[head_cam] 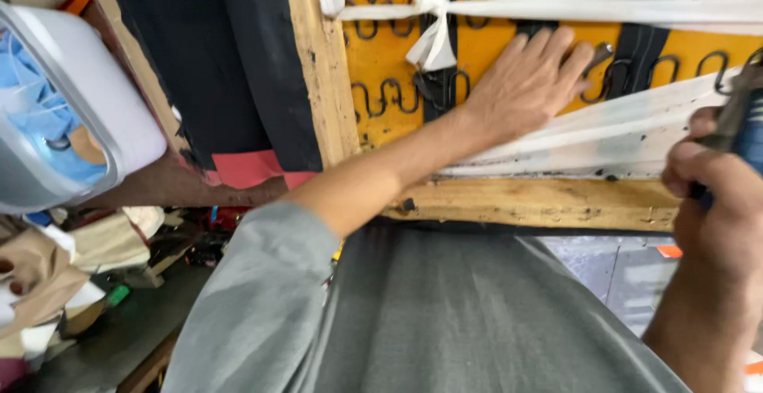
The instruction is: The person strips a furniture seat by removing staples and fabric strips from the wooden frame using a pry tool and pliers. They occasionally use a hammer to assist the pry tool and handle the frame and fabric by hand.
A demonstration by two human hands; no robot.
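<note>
My left hand (531, 80) lies flat, fingers spread, on the yellow backing (381, 59) of a wooden furniture frame (326, 83), pressing near the black zigzag springs (385, 95) and a white fabric strip (604, 127). My right hand (715, 202) at the right edge grips a dark tool (739, 115) with a blue body, its tip pointing up toward the strip. Another white strip (572, 2) runs across the top, knotted over a dark band (429, 11).
Black cloth (222, 59) covers the frame's left part, with a red patch (250, 169) below. A white plastic container (71, 107) with blue contents sits at left. Clutter of bags and scraps (71, 274) lies at lower left. My grey shirt (445, 313) fills the bottom.
</note>
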